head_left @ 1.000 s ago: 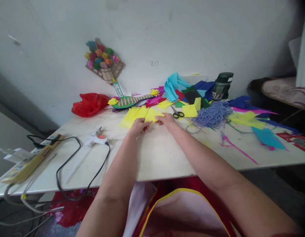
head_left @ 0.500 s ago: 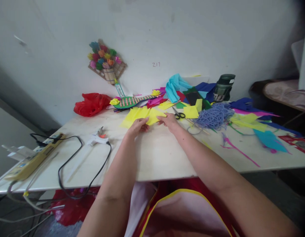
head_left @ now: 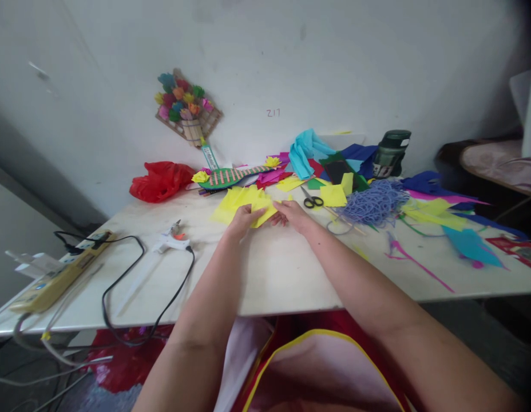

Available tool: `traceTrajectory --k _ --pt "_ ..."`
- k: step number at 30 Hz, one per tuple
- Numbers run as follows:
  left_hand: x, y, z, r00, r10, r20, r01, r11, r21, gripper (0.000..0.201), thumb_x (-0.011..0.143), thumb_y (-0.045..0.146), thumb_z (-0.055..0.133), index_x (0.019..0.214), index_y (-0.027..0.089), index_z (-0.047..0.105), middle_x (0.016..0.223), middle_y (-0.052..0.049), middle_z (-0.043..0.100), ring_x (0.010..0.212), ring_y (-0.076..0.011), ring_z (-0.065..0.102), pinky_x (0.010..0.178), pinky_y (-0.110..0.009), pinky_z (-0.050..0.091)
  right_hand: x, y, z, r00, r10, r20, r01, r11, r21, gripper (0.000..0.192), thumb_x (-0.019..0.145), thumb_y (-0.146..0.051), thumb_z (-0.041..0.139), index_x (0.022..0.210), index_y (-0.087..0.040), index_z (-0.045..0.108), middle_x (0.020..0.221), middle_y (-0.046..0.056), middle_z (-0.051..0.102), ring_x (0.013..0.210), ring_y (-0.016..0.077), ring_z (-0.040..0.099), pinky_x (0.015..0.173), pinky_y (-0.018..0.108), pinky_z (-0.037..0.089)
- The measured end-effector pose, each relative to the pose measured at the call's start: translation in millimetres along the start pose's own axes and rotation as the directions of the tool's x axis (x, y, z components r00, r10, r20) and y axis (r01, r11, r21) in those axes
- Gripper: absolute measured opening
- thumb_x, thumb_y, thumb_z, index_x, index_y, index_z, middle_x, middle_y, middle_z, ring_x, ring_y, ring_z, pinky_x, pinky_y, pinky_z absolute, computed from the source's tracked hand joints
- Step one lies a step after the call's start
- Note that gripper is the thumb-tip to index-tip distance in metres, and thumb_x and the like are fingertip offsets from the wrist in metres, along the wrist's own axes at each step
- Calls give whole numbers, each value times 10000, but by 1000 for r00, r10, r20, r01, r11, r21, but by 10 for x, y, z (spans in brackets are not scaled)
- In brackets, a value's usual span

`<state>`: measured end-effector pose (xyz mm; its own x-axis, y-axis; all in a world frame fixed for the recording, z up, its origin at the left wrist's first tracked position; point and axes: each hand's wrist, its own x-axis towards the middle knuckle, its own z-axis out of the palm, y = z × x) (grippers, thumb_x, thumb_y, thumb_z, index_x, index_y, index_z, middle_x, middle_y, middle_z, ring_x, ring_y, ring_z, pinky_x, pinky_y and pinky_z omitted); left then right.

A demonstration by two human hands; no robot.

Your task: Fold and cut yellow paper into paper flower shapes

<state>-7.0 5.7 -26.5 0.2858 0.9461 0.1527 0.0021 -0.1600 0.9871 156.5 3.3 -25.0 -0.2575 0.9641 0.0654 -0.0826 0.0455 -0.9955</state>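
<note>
Pinching yellow paper (head_left: 244, 201), hands (head_left: 268, 216), bare table (head_left: 282, 269) near

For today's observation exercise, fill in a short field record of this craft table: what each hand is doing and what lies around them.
left hand: pinching the yellow paper
right hand: fingertips on the same sheet's right edge
surface: pale table
right of hands: scissors, purple cord pile
left of hands: glue gun, power strip
far side: red bag, green bottle

Bright, even daylight, soft faint shadows, wide-angle bending and dark smeared corners at the right edge.
</note>
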Motion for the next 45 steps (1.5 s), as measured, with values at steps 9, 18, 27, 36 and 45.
traceTrajectory --k 9,18,27,36,45 --pt "-4 30 33 998 39 -59 -41 998 -38 394 555 449 668 766 122 609 643 -19 604 483 -84 493 457 -209 393 5 29 -38 998 -52 -26 52 999 5 239 694 -358 605 703 -121 577 662 55 661 437 66 537 327 145 308" --pt "-36 53 86 999 -4 -34 2 997 -73 384 535 422 686 751 108 634 699 -54 637 570 -123 549 509 -221 406 24 59 -7 992 -112 -58 108 992 -61 159 661 -264 625 645 -109 597 532 27 610 408 62 503 345 150 312" --pt "5 -8 52 998 -20 -58 11 987 -159 388 518 368 709 790 101 635 712 -72 646 608 -164 582 550 -259 428 -15 23 12 995 -91 -32 87 990 -110 185 672 -288 625 641 -108 595 576 43 632 427 65 523 346 145 329" --pt "-42 53 112 999 -7 -53 1 995 -100 411 538 409 683 781 82 626 710 -73 640 591 -144 565 542 -245 416 0 19 30 998 -38 -44 31 991 -132 143 665 -186 633 571 -89 587 532 39 629 405 64 526 355 150 355" --pt "57 -68 69 983 75 -169 -73 997 19 362 537 437 673 640 111 553 561 -1 561 487 -89 489 459 -205 341 -30 25 82 1000 25 14 -23 987 -156 247 656 -320 652 584 -91 593 583 68 649 419 72 539 344 150 353"
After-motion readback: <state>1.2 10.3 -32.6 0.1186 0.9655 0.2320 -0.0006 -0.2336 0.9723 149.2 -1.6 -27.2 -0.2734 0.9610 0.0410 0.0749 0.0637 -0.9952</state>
